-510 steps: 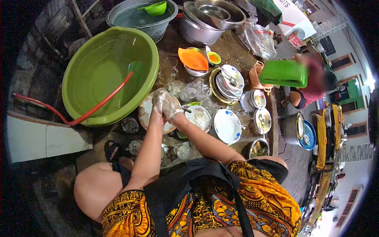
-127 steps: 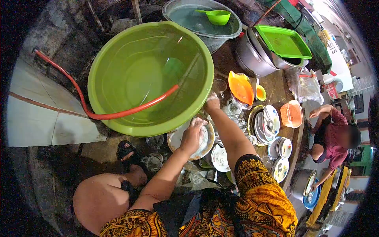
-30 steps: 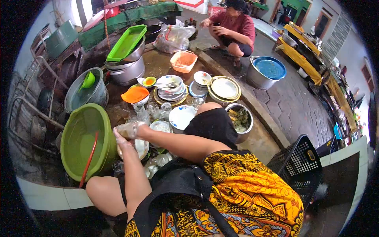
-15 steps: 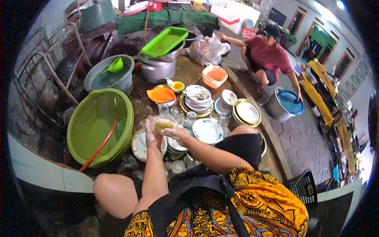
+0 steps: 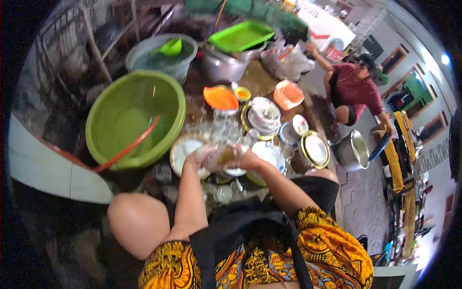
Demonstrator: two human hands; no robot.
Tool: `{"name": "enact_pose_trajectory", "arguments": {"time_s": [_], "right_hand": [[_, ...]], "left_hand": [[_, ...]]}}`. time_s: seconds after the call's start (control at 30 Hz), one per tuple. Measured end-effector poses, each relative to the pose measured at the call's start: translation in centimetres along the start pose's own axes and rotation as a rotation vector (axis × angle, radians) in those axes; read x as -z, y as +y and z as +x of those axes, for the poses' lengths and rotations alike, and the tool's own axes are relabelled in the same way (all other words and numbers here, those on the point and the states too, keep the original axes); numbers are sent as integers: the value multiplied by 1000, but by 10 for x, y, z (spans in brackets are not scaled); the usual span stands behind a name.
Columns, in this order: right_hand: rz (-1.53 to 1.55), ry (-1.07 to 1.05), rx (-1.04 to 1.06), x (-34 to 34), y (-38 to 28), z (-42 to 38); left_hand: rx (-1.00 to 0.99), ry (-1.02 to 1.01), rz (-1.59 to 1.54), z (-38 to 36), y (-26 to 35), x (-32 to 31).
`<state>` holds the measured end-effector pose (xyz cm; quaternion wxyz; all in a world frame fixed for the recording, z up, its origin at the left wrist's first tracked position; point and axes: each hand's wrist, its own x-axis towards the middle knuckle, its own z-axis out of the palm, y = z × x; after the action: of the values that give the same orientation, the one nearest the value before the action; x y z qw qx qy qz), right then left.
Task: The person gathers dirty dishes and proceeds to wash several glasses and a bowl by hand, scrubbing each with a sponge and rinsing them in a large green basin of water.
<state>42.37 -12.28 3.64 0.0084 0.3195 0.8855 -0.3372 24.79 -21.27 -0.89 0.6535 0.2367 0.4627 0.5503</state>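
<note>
My left hand (image 5: pixel 206 155) is closed round what looks like a clear, foamy glass, blurred by motion. Opposite it, my right hand (image 5: pixel 246 159) grips a yellowish-brown sponge (image 5: pixel 225 157), pressed up against the glass. Suds whiten the fingers of both hands. Beneath them lie a white plate (image 5: pixel 180 149) on the left and a flower-patterned white bowl (image 5: pixel 270 153) on the right. Several clear glasses (image 5: pixel 226 126) stand just beyond the hands; another glass (image 5: pixel 224 194) sits nearer my body.
A large green basin (image 5: pixel 101 115) of water with a red hose (image 5: pixel 127 154) is at left. Behind it stands a grey tub (image 5: pixel 137 62). Stacked dishes (image 5: pixel 264 115), an orange bowl (image 5: pixel 220 98) and a pot (image 5: pixel 224 67) are farther back. A co-worker (image 5: pixel 353 86) squats by a bucket (image 5: pixel 353 151).
My view has swung, shifting the scene. My hands have come level with each other, the sponge between them. The co-worker has lifted the blue lid-like item off to the bucket's right side.
</note>
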Motion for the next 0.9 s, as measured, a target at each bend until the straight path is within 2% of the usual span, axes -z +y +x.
{"name": "enact_pose_trajectory", "arguments": {"time_s": [0.03, 0.07, 0.1, 0.13, 0.17, 0.23, 0.3, 0.33, 0.37, 0.4, 0.43, 0.47, 0.5, 0.57, 0.63, 0.67, 0.7, 0.73, 0.77, 0.8, 0.83, 0.9], "right_hand": [[153, -56, 156, -27, 37, 21], [238, -41, 164, -26, 34, 20], [292, -70, 144, -15, 19, 17], [457, -122, 64, -9, 20, 24], [691, -192, 97, 13, 3, 19], [890, 199, -39, 25, 6, 29], [799, 403, -64, 11, 26, 50], [159, 560, 186, -7, 64, 68], [-302, 429, 121, -13, 31, 59], [-287, 569, 291, -51, 39, 65], [-521, 508, 502, -48, 0, 43], [-344, 486, 600, -39, -28, 20], [-381, 492, 526, -45, -29, 21], [-325, 621, 452, -35, -22, 31], [-158, 711, 297, -22, -13, 52], [-84, 724, 213, -7, -26, 43], [-79, 728, 213, -9, -31, 40], [-130, 801, 217, -15, -34, 38], [-182, 872, 219, -20, -39, 34], [-262, 778, 270, -24, -40, 26], [-263, 776, 276, -22, -39, 24], [-38, 990, 379, -26, -26, 28]], "left_hand": [[58, 27, 10, 19, -16, 11], [101, -58, 64, 20, -15, 15], [124, -16, 130, 19, -11, 14], [-12, -31, 221, 30, -28, 25], [-74, 19, 161, 29, -30, 25], [-100, 111, 49, 49, -53, 44], [-100, 194, -156, 58, -66, 53], [-75, 229, -55, 33, -32, 22], [53, 29, -225, 72, -65, 64], [-57, 96, -150, 37, -34, 21], [-46, 120, -236, 37, -26, 10], [-8, 132, -257, 24, -11, -5], [29, 165, -284, 13, -3, -15], [-27, 144, -290, 29, -15, -9], [-72, 144, -294, 58, -32, 5], [-105, 223, -302, 77, -46, 12], [-137, 304, -312, 86, -53, 16], [-117, 430, -458, 72, -37, -10], [-117, 431, -455, 82, -46, -4], [-298, 311, -303, 102, -66, 6], [-477, 190, -150, 128, -89, 18], [-813, -38, 168, 151, -121, 41]]}}
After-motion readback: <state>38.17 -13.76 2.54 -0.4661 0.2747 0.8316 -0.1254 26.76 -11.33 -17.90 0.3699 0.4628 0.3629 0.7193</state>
